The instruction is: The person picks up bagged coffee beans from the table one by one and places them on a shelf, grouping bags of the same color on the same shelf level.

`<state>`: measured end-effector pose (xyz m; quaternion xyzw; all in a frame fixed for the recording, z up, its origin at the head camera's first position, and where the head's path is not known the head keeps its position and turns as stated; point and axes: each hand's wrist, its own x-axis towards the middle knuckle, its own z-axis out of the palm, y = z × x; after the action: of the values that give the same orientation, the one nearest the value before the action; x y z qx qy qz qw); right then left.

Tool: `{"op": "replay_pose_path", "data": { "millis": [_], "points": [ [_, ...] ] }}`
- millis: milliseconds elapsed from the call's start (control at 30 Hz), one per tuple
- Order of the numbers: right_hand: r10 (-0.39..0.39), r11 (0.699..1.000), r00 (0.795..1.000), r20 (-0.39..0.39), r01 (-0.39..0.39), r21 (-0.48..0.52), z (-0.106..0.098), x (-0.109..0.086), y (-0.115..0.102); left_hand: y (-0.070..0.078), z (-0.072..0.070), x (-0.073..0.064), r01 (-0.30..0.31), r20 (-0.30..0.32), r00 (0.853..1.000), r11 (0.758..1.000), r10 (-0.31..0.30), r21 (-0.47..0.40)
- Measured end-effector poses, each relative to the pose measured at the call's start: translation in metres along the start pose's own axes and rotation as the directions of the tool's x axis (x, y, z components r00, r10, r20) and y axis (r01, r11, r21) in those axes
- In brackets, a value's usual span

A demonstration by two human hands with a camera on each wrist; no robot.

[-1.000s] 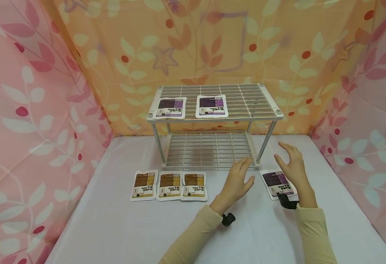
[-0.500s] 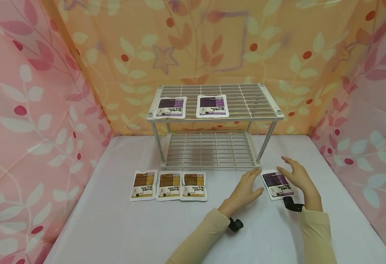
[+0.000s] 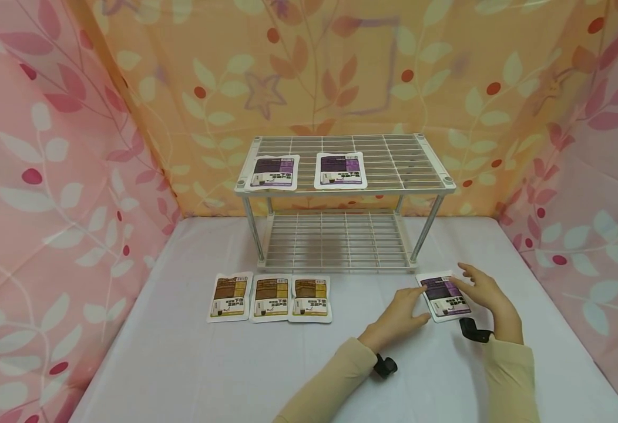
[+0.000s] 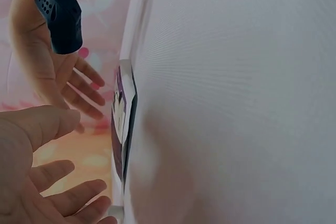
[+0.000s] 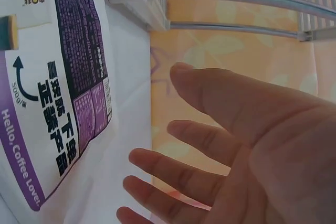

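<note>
Packet (image 3: 445, 299), flat and rectangular, white-edged with a purple-and-black printed front, lies face up on the white cloth-covered surface (image 3: 182, 364), just in front and to the right of the two-tier white wire rack (image 3: 448, 180) with silver posts. The left hand (image 3: 397, 314) is at its left edge, thumb and fingers apart; whether they touch it cannot be told. The right hand (image 3: 486, 292) is by its right edge, thumb and fingers apart too, and the right wrist view shows them clear of the packet. Neither hand is clamped on anything.

Two similar purple-and-white packets (image 3: 340, 170) lie side by side, with a gap, along the front of the rack's upper shelf. Three white-edged brown-and-gold packets (image 3: 271, 298) lie in a close row on the surface, left of both hands. Yellow-orange leaf-patterned cloth (image 3: 288, 70) hangs behind the rack.
</note>
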<state>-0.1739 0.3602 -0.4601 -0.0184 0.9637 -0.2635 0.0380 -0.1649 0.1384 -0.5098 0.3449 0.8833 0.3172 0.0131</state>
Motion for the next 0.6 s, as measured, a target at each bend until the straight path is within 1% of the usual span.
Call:
{"op": "replay_pose_path", "data": {
  "millis": [167, 367, 467, 600],
  "points": [
    [0.024, 1.0, 0.997, 0.068, -0.023, -0.013, 0.0, -0.003, 0.001, 0.004, 0.003, 0.001, 0.017, 0.008, 1.0, 0.999, -0.017, 0.034],
    [0.039, 0.999, 0.985, 0.168, -0.036, -0.022, -0.003, -0.004, 0.002, 0.007, 0.006, 0.0, 0.05, 0.036, 0.998, 0.994, -0.054, 0.094],
    [0.045, 0.999, 0.982, 0.185, -0.041, -0.028, -0.003, -0.005, 0.002, 0.008, 0.008, 0.0, 0.051, 0.046, 0.997, 0.993, -0.056, 0.11],
    [0.039, 0.999, 0.983, 0.179, -0.034, -0.028, -0.003, -0.007, 0.002, 0.009, 0.012, 0.001, 0.047, 0.054, 0.997, 0.992, -0.054, 0.119]
  ]
}}
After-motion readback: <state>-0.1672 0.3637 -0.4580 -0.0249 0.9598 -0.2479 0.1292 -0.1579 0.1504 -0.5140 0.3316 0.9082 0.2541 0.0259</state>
